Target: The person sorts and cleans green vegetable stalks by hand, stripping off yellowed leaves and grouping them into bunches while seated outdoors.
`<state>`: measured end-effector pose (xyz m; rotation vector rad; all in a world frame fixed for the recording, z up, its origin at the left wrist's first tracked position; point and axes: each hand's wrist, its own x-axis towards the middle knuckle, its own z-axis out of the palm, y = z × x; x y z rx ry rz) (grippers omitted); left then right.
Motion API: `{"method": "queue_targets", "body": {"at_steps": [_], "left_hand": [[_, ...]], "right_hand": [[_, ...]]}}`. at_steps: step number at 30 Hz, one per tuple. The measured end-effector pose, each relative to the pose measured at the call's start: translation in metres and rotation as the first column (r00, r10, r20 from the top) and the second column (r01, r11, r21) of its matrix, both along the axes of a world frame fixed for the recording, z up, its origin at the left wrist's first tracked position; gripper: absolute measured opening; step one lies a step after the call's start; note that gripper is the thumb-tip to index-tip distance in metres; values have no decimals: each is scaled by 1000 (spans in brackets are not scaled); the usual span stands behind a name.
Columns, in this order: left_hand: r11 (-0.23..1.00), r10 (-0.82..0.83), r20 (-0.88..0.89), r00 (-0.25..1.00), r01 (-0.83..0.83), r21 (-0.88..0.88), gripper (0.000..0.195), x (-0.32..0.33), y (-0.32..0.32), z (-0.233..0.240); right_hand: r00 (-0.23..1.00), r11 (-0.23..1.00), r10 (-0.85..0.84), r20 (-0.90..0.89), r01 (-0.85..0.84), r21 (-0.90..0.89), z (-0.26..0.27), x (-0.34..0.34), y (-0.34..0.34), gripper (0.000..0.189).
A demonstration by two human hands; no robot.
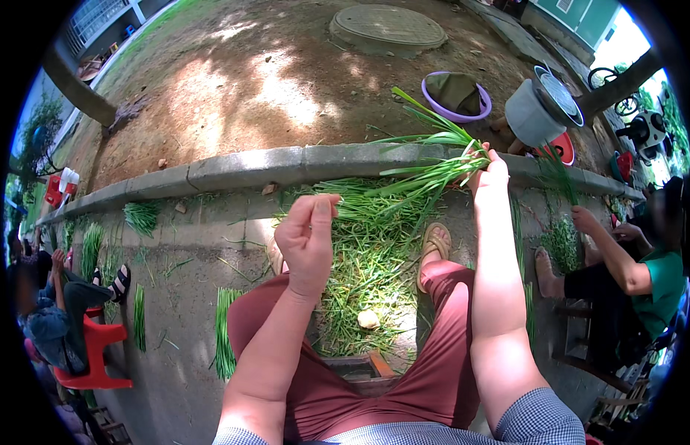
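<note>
My right hand [489, 172] grips a bunch of long green leafy stalks [445, 139], held out over the concrete curb with the leaves fanned to the left. My left hand [308, 239] is raised over my left knee, its fingers curled and thumb against them; whether something small is pinched there I cannot tell. Between my feet lies a loose heap of green leaves and trimmings [367, 261], with longer stalks at its curb end. A pale round object [369, 319] rests on the heap. A neat bundle of green stalks [226, 328] lies beside my left knee.
A concrete curb [244, 169] crosses ahead. Beyond it stand a purple basin [459, 118], a grey-white bucket [528, 114] and a red basin [561, 149]. A person in green [659, 278] sits at right, another person [50, 334] at left on a red plastic stool [100, 356].
</note>
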<state>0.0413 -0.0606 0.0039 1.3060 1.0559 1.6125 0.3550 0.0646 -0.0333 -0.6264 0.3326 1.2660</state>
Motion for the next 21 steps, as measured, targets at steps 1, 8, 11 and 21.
{"method": "queue_targets", "body": {"at_steps": [1, 8, 11, 21], "left_hand": [[999, 21, -15, 1000, -21, -50, 13, -1, 4, 1], [941, -296, -152, 943, 259, -219, 16, -2, 13, -36], [874, -432, -125, 893, 381, -303, 25, 10, 10, -32], [362, -678, 550, 488, 873, -328, 34, 28, -4, -22]], "right_hand": [[1000, 999, 21, 19, -21, 31, 2, -2, -2, 35], [987, 991, 64, 148, -81, 109, 15, -28, -14, 32], [972, 980, 95, 216, -129, 150, 9, -21, -12, 32], [903, 776, 367, 223, -429, 462, 18, -31, -11, 31]]}}
